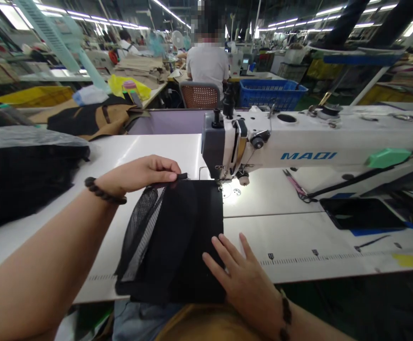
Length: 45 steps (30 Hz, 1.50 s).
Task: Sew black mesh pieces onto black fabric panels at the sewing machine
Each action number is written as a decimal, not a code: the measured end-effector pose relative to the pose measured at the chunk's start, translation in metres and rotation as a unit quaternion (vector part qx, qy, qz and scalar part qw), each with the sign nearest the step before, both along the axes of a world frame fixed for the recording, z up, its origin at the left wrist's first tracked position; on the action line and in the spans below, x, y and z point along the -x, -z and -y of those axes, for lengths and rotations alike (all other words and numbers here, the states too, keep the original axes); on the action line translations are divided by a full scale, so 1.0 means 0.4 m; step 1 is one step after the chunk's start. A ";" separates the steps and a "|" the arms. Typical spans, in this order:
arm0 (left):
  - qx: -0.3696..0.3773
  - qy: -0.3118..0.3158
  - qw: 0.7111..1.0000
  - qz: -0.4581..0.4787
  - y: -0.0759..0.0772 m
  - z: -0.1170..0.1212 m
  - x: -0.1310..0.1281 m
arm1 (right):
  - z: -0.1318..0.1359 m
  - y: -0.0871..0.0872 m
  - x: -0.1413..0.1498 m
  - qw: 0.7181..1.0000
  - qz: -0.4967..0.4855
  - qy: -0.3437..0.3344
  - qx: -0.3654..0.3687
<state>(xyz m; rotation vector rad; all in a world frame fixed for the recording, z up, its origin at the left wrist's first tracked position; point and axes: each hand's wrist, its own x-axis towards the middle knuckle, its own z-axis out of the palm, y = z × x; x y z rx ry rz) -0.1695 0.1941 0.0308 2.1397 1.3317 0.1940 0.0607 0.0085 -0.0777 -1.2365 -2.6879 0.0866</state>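
A black fabric panel (192, 237) with a mesh pocket (144, 237) along its left side lies flat on the white sewing table (263, 237). My left hand (147, 173) pinches the panel's far left corner, where a short black strip end sticks out past the fingertips. Fingers spread, my right hand (240, 272) rests on the near right edge of the panel. The far right corner of the fabric reaches the needle area (221, 183) of the white sewing machine (298, 142). Whether the needle is in the cloth is too small to tell.
Right of the needle lie pink-handled snips (296, 187) and a dark phone-like slab (362, 213). Black fabric pieces (25, 180) are piled at the left. Beyond the table are a blue basket (272, 92) and a seated person (208, 64) facing away.
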 end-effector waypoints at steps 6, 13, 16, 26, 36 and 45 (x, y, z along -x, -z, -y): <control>-0.013 0.140 0.988 0.058 0.113 0.001 -0.138 | -0.048 -0.064 -0.025 0.997 -0.013 -0.075 0.026; -0.093 0.152 0.983 -0.048 0.180 -0.025 -0.191 | -0.210 -0.078 -0.032 0.994 0.047 0.006 -0.100; -0.120 0.124 0.982 -0.076 0.191 -0.023 -0.192 | -0.248 -0.042 -0.031 0.990 0.038 -0.069 -0.119; -0.143 0.098 0.978 -0.118 0.198 -0.025 -0.209 | -0.245 -0.017 -0.032 0.993 0.006 -0.037 -0.113; -0.144 0.076 0.973 -0.161 0.190 -0.013 -0.222 | -0.247 -0.013 -0.025 0.995 -0.003 -0.028 -0.092; -0.138 0.065 0.974 -0.166 0.186 -0.013 -0.228 | -0.258 -0.013 -0.024 0.996 -0.003 -0.031 -0.085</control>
